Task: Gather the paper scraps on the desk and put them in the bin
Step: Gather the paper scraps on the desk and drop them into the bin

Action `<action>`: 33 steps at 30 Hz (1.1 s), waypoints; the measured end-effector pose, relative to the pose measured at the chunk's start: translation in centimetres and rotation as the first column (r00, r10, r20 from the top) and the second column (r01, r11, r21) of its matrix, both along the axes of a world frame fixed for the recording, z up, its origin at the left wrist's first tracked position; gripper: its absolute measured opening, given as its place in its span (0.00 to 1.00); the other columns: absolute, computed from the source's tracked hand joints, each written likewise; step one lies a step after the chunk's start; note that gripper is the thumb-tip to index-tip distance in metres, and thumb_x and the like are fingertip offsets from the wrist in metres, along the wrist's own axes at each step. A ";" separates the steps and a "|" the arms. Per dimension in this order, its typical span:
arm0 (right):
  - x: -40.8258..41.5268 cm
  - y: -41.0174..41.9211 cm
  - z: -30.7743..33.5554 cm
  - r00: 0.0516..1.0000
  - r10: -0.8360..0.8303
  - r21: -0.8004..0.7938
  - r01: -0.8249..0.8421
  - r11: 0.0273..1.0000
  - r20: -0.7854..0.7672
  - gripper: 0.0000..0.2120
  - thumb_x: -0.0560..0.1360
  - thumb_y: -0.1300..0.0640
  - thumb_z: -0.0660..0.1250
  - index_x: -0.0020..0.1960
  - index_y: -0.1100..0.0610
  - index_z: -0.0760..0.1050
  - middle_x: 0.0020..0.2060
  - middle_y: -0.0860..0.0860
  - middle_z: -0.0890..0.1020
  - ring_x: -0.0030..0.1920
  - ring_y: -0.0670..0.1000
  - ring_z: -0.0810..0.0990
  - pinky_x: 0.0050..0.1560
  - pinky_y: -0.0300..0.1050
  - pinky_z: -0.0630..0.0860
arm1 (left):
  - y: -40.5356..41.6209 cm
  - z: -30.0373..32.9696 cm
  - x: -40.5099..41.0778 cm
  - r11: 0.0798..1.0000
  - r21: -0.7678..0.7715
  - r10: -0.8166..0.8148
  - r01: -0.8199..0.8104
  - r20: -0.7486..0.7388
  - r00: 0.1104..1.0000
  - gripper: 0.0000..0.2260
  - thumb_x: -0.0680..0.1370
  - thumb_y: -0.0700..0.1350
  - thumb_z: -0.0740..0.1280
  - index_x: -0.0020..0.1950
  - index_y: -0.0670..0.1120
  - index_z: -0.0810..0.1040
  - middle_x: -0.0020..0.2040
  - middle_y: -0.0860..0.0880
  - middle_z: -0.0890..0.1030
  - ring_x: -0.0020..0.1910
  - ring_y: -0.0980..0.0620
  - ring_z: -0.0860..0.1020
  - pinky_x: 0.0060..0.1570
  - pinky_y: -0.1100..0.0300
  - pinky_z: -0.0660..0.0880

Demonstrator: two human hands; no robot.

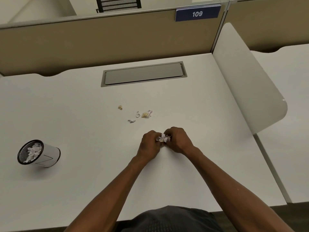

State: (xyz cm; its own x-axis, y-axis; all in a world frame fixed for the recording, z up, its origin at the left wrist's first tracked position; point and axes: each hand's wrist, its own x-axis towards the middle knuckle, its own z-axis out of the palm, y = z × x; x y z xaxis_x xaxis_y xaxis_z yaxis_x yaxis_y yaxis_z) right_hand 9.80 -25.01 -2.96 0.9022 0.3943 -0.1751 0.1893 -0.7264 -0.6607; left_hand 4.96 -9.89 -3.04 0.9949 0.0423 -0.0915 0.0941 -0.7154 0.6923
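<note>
Your left hand [149,142] and right hand [177,139] meet at the middle of the desk [83,114], with a bunch of scraps [163,138] between them. Behind them lie loose scraps [145,115]; further behind, the cable hatch [143,73]. The bin [38,154] stands far left, with scraps inside.

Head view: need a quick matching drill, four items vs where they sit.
Items
1. small black mesh bin
2. grey rectangular cable hatch
3. blue "109" sign
4. pale bunch of paper scraps

Places
A. on the beige partition, top right
B. between the two hands
C. desk, far left
D. set in the desk, at the back

Pairs: 1-C, 2-D, 3-A, 4-B
</note>
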 end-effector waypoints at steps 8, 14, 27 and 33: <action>-1.5 1.0 0.6 0.976 -0.098 0.104 0.119 0.987 -0.195 0.02 0.71 0.57 0.73 0.44 0.55 0.84 0.37 0.51 0.86 0.40 0.52 0.84 0.41 0.44 0.79 | 1.4 1.1 -1.5 0.968 -0.143 0.187 -0.208 -0.148 0.971 0.06 0.75 0.47 0.74 0.51 0.51 0.86 0.46 0.52 0.86 0.46 0.53 0.83 0.40 0.66 0.74; -1.8 3.5 2.8 0.966 -0.065 0.205 0.119 0.972 -0.251 0.06 0.68 0.53 0.77 0.42 0.52 0.84 0.35 0.48 0.86 0.39 0.48 0.85 0.37 0.37 0.76 | 4.4 3.2 -2.9 0.927 -0.244 0.251 -0.284 -0.158 0.955 0.06 0.73 0.50 0.76 0.49 0.54 0.86 0.44 0.55 0.86 0.45 0.56 0.83 0.48 0.53 0.80; -0.7 17.5 10.7 0.944 0.263 0.391 -0.170 0.905 -0.199 0.07 0.68 0.59 0.79 0.45 0.56 0.84 0.36 0.52 0.87 0.39 0.51 0.87 0.45 0.50 0.79 | 17.7 10.8 -6.7 0.849 -0.302 0.453 -0.434 -0.007 0.891 0.07 0.73 0.47 0.76 0.50 0.56 0.85 0.45 0.57 0.86 0.46 0.56 0.83 0.51 0.50 0.81; -2.6 24.9 12.5 0.910 0.382 0.412 -0.291 0.863 -0.158 0.07 0.70 0.56 0.78 0.45 0.56 0.84 0.36 0.52 0.87 0.40 0.50 0.87 0.48 0.54 0.80 | 23.7 12.3 -10.4 0.804 -0.324 0.542 -0.499 0.055 0.838 0.08 0.73 0.47 0.76 0.51 0.56 0.85 0.45 0.57 0.86 0.46 0.56 0.84 0.52 0.50 0.82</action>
State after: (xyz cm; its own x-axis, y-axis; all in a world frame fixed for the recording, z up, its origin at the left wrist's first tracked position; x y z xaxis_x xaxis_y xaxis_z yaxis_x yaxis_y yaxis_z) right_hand 7.22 -0.09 9.54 0.6553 0.7429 -0.1369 0.1894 -0.3370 -0.9223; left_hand -5.45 13.79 9.27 0.8332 0.5511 -0.0450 0.2831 -0.3553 0.8909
